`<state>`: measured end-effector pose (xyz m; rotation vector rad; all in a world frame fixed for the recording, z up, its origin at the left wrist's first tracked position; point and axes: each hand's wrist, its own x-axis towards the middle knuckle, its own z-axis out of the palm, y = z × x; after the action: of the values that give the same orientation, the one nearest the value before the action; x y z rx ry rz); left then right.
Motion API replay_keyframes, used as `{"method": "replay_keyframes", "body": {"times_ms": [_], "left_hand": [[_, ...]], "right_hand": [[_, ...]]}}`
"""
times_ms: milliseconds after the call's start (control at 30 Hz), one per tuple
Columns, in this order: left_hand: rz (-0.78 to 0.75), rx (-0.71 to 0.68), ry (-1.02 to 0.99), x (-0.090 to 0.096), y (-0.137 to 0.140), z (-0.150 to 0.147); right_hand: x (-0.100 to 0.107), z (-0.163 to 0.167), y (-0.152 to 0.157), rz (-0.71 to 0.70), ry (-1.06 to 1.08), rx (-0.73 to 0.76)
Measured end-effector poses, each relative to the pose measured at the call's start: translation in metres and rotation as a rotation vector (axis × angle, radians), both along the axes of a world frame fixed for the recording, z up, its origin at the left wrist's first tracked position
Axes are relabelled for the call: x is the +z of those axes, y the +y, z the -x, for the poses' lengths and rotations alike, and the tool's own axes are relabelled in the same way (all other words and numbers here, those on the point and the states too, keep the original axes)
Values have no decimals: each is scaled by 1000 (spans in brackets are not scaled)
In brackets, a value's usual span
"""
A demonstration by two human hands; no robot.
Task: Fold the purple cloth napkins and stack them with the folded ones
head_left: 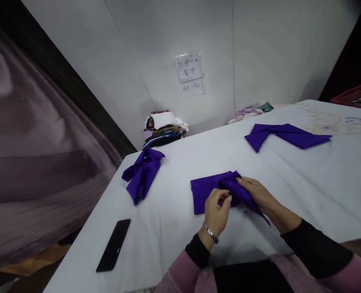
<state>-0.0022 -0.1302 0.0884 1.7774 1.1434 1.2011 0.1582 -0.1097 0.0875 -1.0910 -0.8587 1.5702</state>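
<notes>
A folded purple cloth (201,195) lies on the white-covered table in front of me, its left part flat and its right part lifted. My right hand (255,192) grips the raised right part, thumb on top, and a pointed corner hangs down below it. At the middle of the cloth, my left hand (217,209) is closed in a pinch on a fold; the fingertips partly hide what they hold. A silver bracelet circles the left wrist.
One crumpled purple cloth (144,173) lies left, another purple cloth (287,134) back right. A black phone (113,245) rests near the left edge. Folded fabrics (164,128) are stacked by the wall, with loose fabrics (249,113) farther right. A curtain (40,154) hangs left.
</notes>
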Motion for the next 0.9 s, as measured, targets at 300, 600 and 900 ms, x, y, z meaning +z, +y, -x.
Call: {"method": "replay_keyframes", "body": {"times_ms": [300, 600, 900], "left_hand": [[215, 68, -128, -9, -4, -12], [215, 110, -56, -8, -8, -11], [184, 68, -31, -10, -8, -10]], "right_hand": [[-15, 11, -6, -245, -234, 56], [-12, 10, -15, -240, -190, 172], [-16, 10, -16, -262, -198, 139]]}}
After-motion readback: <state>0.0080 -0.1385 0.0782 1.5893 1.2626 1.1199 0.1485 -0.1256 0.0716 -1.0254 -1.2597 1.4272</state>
